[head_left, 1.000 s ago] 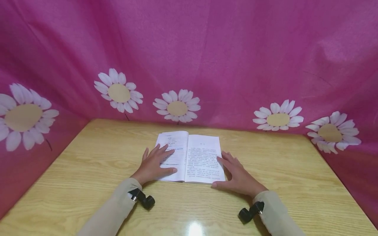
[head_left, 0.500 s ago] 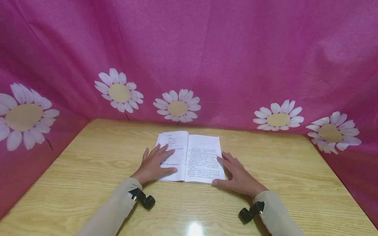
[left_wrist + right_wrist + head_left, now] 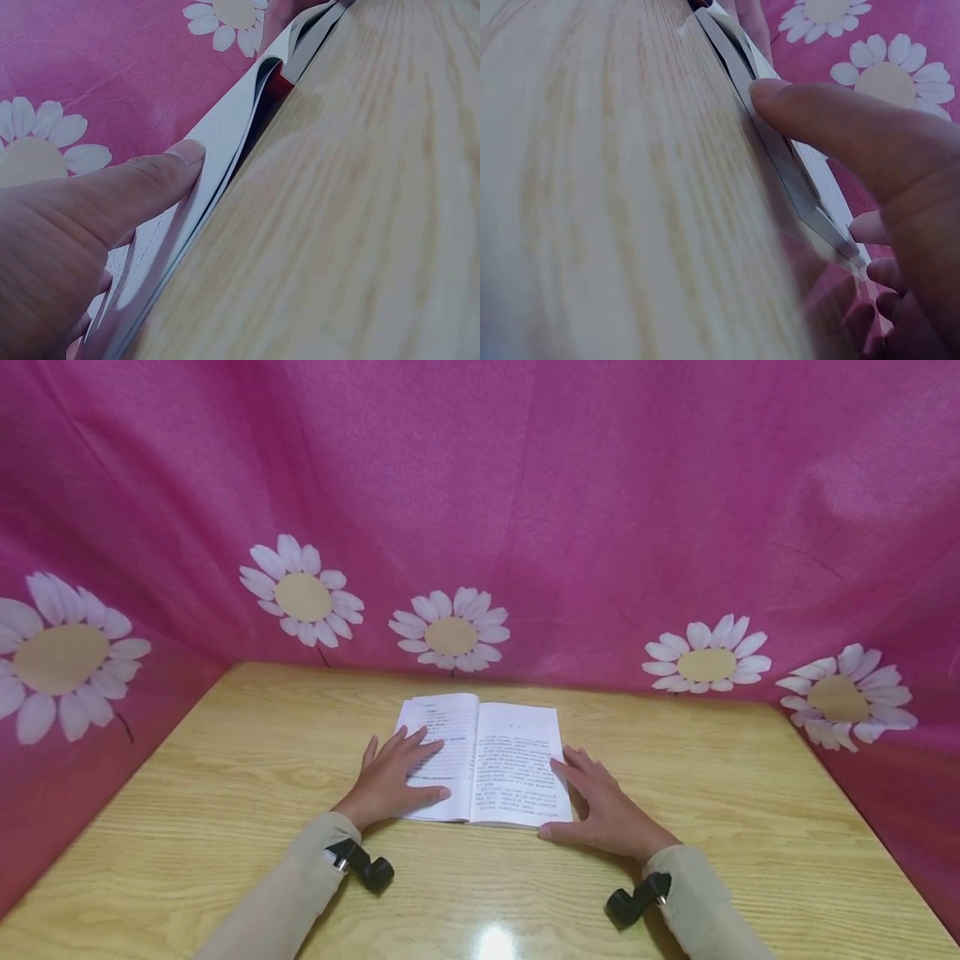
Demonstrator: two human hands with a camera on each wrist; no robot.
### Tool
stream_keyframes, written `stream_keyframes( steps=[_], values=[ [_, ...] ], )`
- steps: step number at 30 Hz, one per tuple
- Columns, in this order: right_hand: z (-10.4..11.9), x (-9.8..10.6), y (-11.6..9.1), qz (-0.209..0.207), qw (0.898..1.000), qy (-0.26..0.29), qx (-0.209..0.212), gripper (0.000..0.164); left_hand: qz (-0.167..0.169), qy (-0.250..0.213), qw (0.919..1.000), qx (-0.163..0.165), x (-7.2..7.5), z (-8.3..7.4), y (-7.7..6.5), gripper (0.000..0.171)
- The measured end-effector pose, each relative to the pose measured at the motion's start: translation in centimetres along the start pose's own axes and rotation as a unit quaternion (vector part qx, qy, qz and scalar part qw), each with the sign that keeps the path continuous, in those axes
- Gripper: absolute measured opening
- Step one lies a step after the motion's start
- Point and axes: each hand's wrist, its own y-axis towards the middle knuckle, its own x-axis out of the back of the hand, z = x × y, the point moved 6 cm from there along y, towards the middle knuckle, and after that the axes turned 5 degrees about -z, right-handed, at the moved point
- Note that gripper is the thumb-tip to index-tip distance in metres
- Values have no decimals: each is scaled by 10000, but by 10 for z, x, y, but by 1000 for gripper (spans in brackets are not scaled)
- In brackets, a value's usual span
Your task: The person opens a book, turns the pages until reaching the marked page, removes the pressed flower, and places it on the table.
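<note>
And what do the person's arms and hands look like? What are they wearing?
The left sleeve and right sleeve are plain beige and reach to the wrists. The left gadget and right gadget strapped there are black, with rounded ends and small shiny bits. The left hand and right hand wear no gloves.

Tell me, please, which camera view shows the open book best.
The head view: it shows the open book from above, with both printed pages. Both wrist views show it only at a low angle, mainly its near edge.
</note>
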Motion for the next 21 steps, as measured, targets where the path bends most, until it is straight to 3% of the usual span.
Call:
stream_keyframes(
  steps=[9, 13, 18, 21],
  values=[
    [-2, 0, -1, -81, 10000, -35, 3, 94, -11, 16, 10000, -21, 0, 0, 0, 75],
    [-2, -1, 1, -269, 9996, 77, -68, 97, 6, 26, 10000, -13, 0, 1, 0, 75],
    [-4, 0, 5, -825, 9944, 610, -238, 100, 2, 16, 10000, -1, 0, 2, 0, 76],
    [-4, 2, 6, -1303, 9884, 758, -198, 83, 15, 4, 10000, 2, -1, 2, 0, 76]
  ],
)
